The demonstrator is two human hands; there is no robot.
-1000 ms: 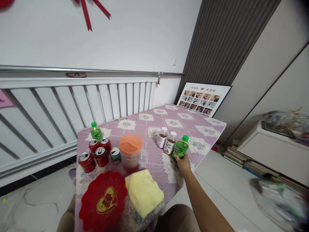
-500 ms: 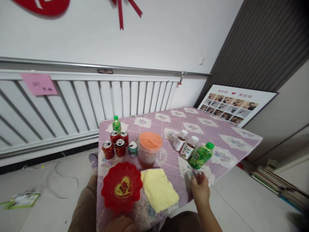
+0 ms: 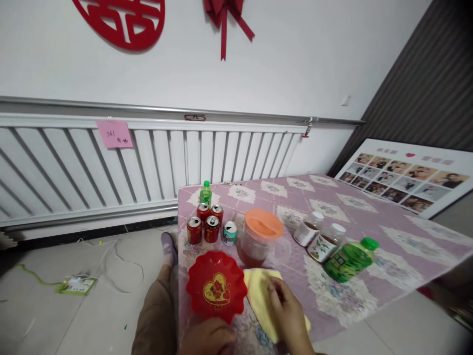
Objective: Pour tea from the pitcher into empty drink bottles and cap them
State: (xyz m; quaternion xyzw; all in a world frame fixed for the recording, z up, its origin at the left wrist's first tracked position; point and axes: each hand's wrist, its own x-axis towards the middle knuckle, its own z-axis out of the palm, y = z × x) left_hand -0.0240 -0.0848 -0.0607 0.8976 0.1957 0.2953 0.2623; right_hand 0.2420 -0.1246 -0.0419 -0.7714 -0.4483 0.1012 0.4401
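The right hand [image 3: 286,306] has moved over the yellow cloth [image 3: 259,295].

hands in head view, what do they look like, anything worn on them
The right hand is bare: no glove, sleeve or watch shows. The left hand is ungloved too, but blurred and cut off by the bottom edge, so any ring or sleeve cannot be made out.

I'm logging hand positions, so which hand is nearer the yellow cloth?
Right. The right hand is over the yellow cloth, contact unclear; the left hand is left of it, by the near rim of the red dish.
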